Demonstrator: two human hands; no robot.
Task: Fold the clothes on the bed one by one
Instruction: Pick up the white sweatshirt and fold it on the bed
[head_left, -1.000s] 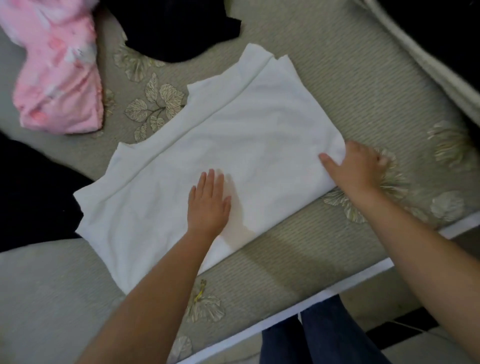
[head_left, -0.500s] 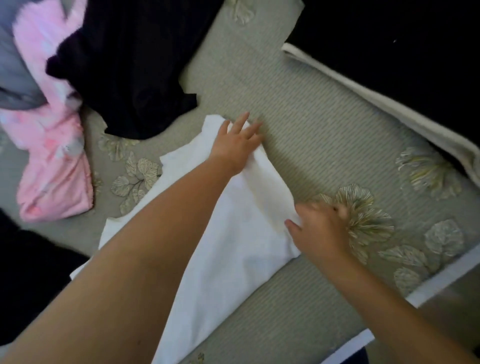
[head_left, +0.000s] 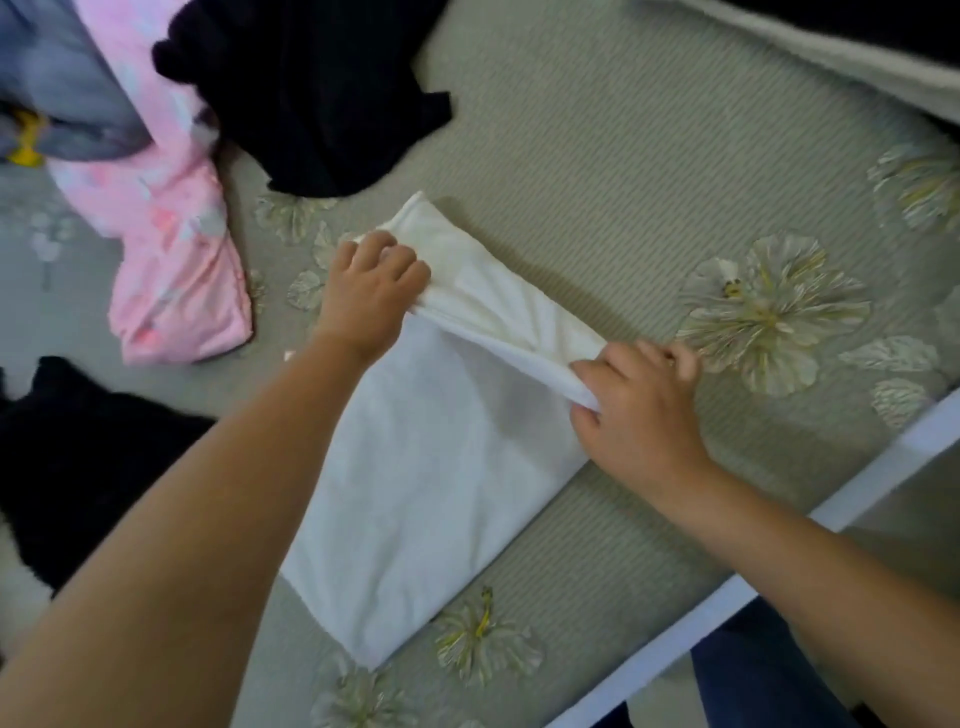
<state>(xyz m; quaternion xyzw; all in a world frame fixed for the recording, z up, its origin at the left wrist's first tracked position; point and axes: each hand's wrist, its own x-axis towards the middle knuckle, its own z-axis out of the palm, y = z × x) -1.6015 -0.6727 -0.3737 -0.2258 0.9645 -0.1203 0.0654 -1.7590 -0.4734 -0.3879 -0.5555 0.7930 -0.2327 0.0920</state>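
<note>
White garment (head_left: 431, 493) flat at centre of bed (head_left: 597, 156). Left hand (head_left: 371, 288) at 11 o'clock and right hand (head_left: 636, 400) at 3 o'clock, both closed, pinching its far edge, raised.

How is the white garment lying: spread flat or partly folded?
Partly folded: the white garment forms a narrow strip, and both hands lift its far end.

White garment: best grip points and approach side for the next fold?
Grip the white garment at the two corners of its far short edge, where the left hand and right hand now pinch it. Come from the near side, reaching over the cloth. That edge is already lifted and bunched, so it is easy to pinch; the rest lies flat on the bed, likely ready to fold toward the person.
</note>
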